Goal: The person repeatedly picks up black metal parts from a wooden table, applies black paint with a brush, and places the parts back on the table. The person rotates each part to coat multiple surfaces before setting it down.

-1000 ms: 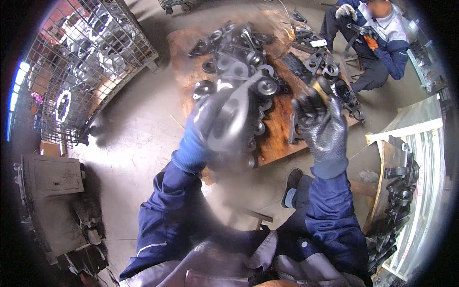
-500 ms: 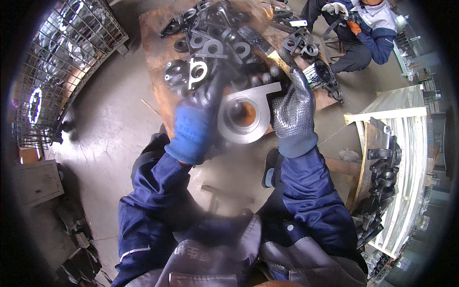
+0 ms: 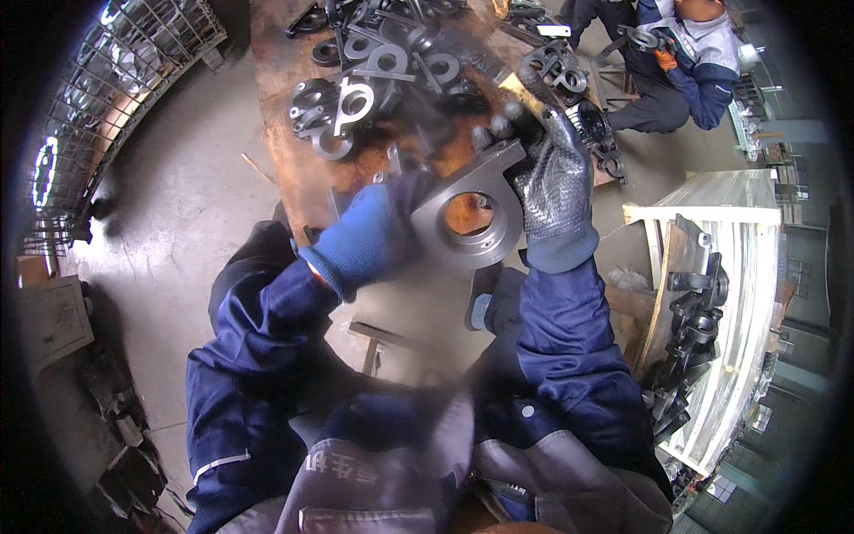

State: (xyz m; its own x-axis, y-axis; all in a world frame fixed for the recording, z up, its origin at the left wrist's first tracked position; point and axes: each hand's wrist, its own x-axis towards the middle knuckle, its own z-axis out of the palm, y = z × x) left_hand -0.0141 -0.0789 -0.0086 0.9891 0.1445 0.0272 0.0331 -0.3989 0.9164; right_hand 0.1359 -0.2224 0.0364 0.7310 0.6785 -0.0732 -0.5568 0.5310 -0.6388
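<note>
A grey metal bracket with a big round bore and a flat foot at its upper right is held up in front of me. My left hand, in a blue glove with a dark palm, closes on the ring's left edge; its fingertips are hidden behind the metal. In a dark-coated, wet-looking glove, my right hand sits against the bracket's right side. Between its thumb and fingers is a paintbrush with a pale handle section; its dark bristles point up left and look blurred.
Several black brackets are heaped on a rusty-brown table. A wire cage of metal parts stands at the far left. Another person sits at the upper right holding a part. Dark parts lie by a pale wrapped crate on the right.
The bracket has turned and tilted, showing more of its rim. My left hand has gone lower, from beside the heap to the ring's left edge. My right hand still grips the paintbrush.
</note>
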